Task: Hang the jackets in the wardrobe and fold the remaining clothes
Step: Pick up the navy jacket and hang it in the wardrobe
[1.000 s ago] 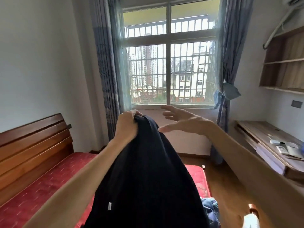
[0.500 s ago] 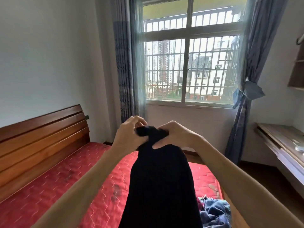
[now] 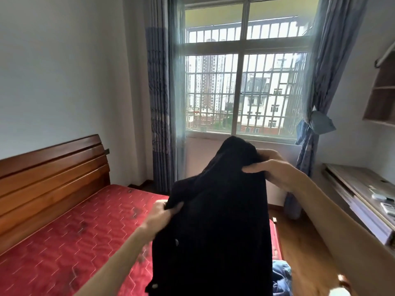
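The black garment (image 3: pixel 218 221) hung in the air above the foot of the bed (image 3: pixel 74 231), held up before the window (image 3: pixel 241 92). The left hand (image 3: pixel 162 213) pinched a lower side edge, its fingers (image 3: pixel 174 207) curled into the cloth. The right hand (image 3: pixel 273 169) gripped the bunched top, thumb laid across the fabric. To handle it well, the person probably needed to find the collar or shoulders, draw the hands apart and let the cloth fall straight. The red mattress offered wide room on the left for laying it flat. The desk (image 3: pixel 361 189) edge ran near on the right, and blue clothes (image 3: pixel 280 276) sat by the bed's corner.
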Action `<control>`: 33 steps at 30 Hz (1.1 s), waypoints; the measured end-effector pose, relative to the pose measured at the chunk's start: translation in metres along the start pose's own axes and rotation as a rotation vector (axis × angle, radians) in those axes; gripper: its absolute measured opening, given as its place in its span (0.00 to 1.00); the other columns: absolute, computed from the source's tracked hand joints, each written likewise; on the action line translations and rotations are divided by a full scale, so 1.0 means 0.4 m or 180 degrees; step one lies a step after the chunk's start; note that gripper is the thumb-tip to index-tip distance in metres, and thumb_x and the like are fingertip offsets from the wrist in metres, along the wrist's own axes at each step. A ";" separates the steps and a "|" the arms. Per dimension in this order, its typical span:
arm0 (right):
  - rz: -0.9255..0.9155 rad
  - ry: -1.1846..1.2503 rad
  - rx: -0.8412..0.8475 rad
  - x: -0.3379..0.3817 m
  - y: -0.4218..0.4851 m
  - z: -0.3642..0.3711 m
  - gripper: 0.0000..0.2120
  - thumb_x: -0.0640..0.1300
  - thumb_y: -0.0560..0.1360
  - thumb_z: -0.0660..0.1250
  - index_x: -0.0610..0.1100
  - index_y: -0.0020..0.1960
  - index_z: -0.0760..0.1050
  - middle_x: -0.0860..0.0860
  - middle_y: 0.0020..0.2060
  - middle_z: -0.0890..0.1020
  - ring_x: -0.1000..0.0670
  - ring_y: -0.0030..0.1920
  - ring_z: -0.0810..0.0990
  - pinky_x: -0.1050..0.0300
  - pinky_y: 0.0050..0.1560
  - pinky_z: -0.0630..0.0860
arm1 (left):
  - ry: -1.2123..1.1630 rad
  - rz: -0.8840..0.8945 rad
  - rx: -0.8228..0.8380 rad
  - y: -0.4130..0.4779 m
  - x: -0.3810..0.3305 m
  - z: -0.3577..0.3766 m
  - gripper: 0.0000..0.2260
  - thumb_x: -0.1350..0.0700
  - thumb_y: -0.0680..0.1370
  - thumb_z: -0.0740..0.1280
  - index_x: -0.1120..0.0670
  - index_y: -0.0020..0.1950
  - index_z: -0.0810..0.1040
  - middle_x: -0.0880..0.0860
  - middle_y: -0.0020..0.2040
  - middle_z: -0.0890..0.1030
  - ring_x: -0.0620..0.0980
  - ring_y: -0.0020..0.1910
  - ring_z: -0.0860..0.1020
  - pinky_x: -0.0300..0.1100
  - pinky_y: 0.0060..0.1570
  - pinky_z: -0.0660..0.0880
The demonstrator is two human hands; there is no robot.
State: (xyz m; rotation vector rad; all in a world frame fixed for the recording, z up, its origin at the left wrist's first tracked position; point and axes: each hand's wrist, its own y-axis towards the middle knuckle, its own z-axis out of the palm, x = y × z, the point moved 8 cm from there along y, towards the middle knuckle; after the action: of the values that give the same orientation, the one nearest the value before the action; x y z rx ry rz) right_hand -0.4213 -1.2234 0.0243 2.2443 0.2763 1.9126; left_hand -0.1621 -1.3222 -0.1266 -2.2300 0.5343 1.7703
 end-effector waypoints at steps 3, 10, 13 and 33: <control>0.0594 0.0380 0.0030 -0.090 -0.045 -0.043 0.10 0.41 0.60 0.72 0.38 0.40 0.81 0.44 0.38 0.84 0.48 0.38 0.82 0.56 0.41 0.77 | -0.0439 0.0273 -0.0100 0.012 -0.085 -0.049 0.16 0.51 0.71 0.76 0.61 0.51 0.85 0.59 0.48 0.86 0.60 0.50 0.84 0.52 0.52 0.82; 0.1020 -0.0682 -0.0538 -0.260 -0.087 -0.065 0.21 0.38 0.56 0.74 0.38 0.47 0.73 0.41 0.37 0.76 0.48 0.35 0.76 0.55 0.35 0.75 | -0.0353 0.0313 0.0403 0.031 -0.250 0.025 0.13 0.53 0.77 0.71 0.62 0.50 0.85 0.59 0.46 0.87 0.51 0.42 0.85 0.41 0.41 0.82; 0.0742 -0.1775 -0.0402 -0.278 -0.084 -0.035 0.26 0.37 0.62 0.75 0.46 0.57 0.70 0.45 0.35 0.79 0.52 0.32 0.77 0.53 0.38 0.76 | -0.0302 0.0056 0.0539 0.027 -0.254 0.074 0.20 0.47 0.75 0.73 0.65 0.51 0.84 0.63 0.47 0.86 0.57 0.43 0.84 0.49 0.48 0.83; -0.0116 -0.0724 0.0866 -0.241 0.043 0.390 0.35 0.27 0.69 0.75 0.46 0.72 0.71 0.48 0.52 0.84 0.48 0.54 0.84 0.47 0.57 0.80 | -0.0162 0.0105 0.0576 -0.053 -0.230 -0.068 0.17 0.46 0.69 0.76 0.60 0.40 0.82 0.59 0.37 0.83 0.52 0.35 0.81 0.42 0.36 0.79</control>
State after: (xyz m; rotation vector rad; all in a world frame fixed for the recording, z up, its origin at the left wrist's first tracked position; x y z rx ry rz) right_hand -0.2818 -1.2670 -0.0876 2.5811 0.5685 1.6669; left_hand -0.1474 -1.3021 -0.0314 -2.0601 0.6946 1.7152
